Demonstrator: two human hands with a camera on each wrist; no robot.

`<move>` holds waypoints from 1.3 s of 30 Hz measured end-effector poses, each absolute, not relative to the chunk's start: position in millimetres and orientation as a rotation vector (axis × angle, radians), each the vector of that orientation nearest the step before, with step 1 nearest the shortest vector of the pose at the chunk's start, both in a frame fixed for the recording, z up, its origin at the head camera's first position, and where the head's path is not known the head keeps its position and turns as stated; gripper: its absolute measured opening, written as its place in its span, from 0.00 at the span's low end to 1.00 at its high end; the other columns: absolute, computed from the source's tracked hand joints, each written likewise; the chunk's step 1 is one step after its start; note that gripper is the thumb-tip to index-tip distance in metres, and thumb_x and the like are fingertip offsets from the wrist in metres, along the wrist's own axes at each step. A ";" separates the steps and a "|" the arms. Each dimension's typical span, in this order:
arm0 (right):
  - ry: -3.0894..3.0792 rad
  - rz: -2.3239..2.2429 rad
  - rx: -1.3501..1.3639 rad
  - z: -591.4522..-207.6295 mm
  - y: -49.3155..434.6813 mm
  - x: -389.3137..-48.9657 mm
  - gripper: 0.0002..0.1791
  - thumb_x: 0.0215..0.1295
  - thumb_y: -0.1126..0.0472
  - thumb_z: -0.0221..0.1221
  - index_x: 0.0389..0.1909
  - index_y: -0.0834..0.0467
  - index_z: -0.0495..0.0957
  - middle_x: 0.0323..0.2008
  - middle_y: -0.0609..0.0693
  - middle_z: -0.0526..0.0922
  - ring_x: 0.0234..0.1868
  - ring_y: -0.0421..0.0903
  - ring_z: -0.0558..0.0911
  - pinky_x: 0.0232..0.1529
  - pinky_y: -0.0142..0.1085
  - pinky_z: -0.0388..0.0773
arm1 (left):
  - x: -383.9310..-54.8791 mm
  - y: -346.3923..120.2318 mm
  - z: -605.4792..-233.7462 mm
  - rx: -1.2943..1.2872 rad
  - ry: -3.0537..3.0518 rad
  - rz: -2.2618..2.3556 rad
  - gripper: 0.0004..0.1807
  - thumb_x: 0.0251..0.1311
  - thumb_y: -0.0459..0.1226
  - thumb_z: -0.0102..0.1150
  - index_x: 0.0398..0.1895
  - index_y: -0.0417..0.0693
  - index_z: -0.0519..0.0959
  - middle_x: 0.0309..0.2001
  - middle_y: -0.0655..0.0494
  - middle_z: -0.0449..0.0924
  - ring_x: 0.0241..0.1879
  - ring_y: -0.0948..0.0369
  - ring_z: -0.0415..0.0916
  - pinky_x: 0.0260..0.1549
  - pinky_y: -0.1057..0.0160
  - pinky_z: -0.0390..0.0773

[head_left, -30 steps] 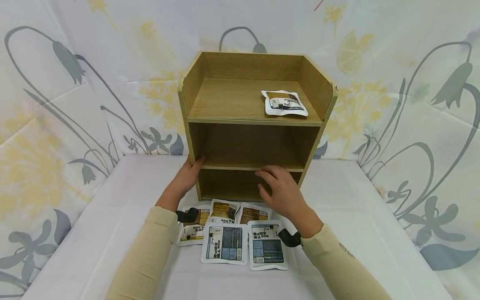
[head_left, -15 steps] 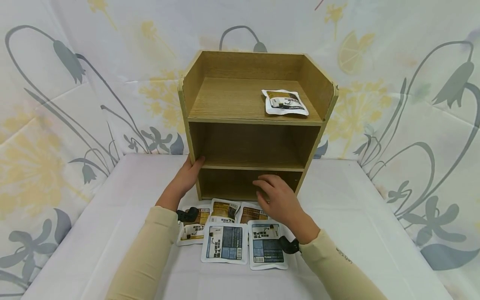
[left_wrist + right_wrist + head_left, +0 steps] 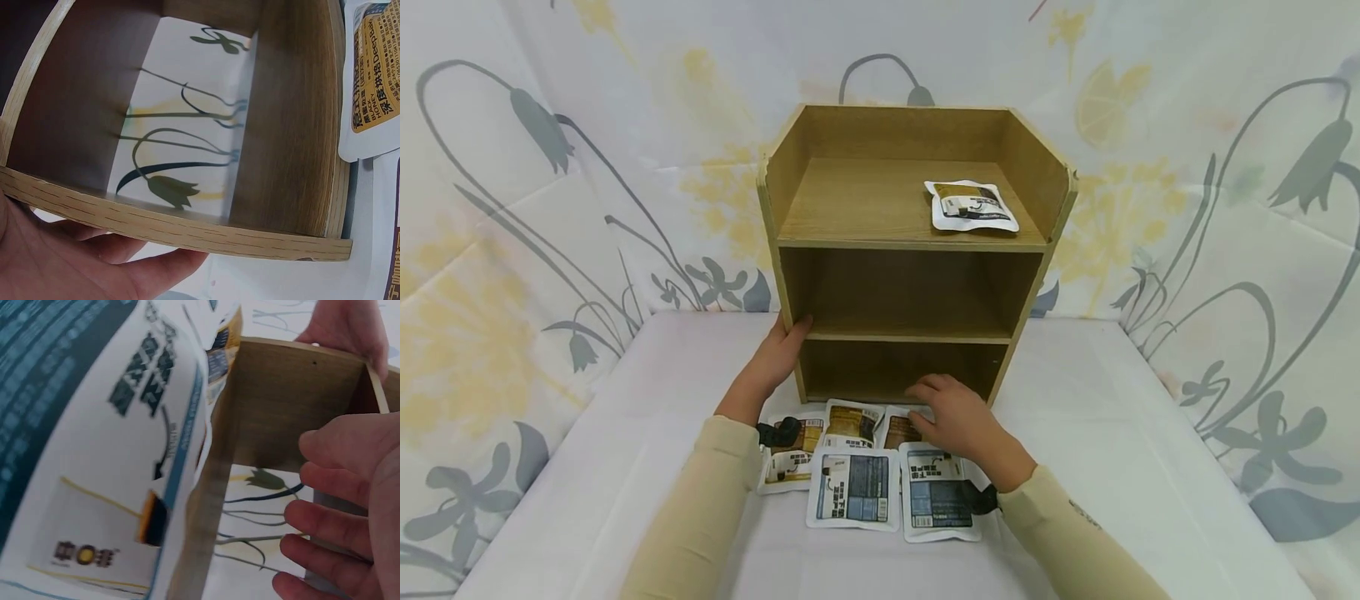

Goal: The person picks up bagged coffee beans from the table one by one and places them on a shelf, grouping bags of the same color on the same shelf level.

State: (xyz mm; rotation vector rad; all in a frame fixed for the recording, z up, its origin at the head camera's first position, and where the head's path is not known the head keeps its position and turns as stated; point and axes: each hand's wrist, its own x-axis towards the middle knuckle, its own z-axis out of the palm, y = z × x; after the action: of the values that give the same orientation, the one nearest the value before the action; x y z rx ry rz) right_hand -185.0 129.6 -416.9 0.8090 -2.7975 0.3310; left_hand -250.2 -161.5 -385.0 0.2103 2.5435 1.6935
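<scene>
My left hand (image 3: 767,367) grips the left side of a small wooden shelf (image 3: 910,245), thumb at the front edge. In the left wrist view, the fingers (image 3: 165,269) curl behind the side panel. My right hand (image 3: 958,417) hovers in front of the bottom compartment, fingers loosely bent and holding nothing. Below it lie a blue-labelled pouch (image 3: 936,497) and a brown-labelled pouch (image 3: 900,429), partly covered by the hand. Further left are another blue-labelled pouch (image 3: 854,490) and two brown-labelled pouches (image 3: 853,423).
One brown-labelled pouch (image 3: 972,208) lies on the right of the shelf's top board. The shelf stands on a white-covered table (image 3: 1112,433), against a flower-printed cloth (image 3: 1210,208). Through the bottom compartment, printed cloth (image 3: 181,119) shows at its open back.
My right hand has moved down from the middle board's edge to in front of the bottom compartment, nearer the pouches. My left hand keeps its hold; the pouches lie as before.
</scene>
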 end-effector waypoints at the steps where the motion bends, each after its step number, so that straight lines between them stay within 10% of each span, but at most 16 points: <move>1: -2.813 0.330 0.808 -417.8 129.5 -185.2 0.18 0.62 0.50 0.63 0.52 0.52 0.81 0.51 0.49 0.82 0.53 0.50 0.80 0.53 0.46 0.79 | -249.9 -161.5 -384.4 0.211 2.543 1.694 0.40 0.70 0.62 0.32 0.78 0.64 0.32 0.78 0.47 0.42 0.76 0.46 0.44 0.70 0.38 0.49; 32: -2.999 0.268 0.840 -437.3 130.3 -195.2 0.21 0.65 0.43 0.60 0.51 0.52 0.82 0.50 0.51 0.83 0.51 0.52 0.81 0.51 0.48 0.79 | -252.4 -166.3 -381.6 0.211 2.473 1.652 0.44 0.66 0.68 0.33 0.77 0.69 0.28 0.78 0.53 0.38 0.77 0.50 0.42 0.70 0.40 0.51; 39: -2.982 0.241 0.862 -441.1 131.4 -196.7 0.21 0.64 0.43 0.60 0.50 0.53 0.82 0.48 0.51 0.84 0.48 0.51 0.82 0.49 0.47 0.80 | -254.4 -170.7 -379.7 0.217 2.422 1.676 0.44 0.67 0.65 0.38 0.77 0.68 0.32 0.76 0.48 0.48 0.72 0.45 0.56 0.62 0.36 0.65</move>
State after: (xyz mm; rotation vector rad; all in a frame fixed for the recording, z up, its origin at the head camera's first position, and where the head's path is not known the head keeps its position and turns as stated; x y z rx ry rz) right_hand -196.7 131.4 -441.1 0.8620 -2.9817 0.2413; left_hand -254.4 -170.7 -379.7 0.2166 2.4218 1.6761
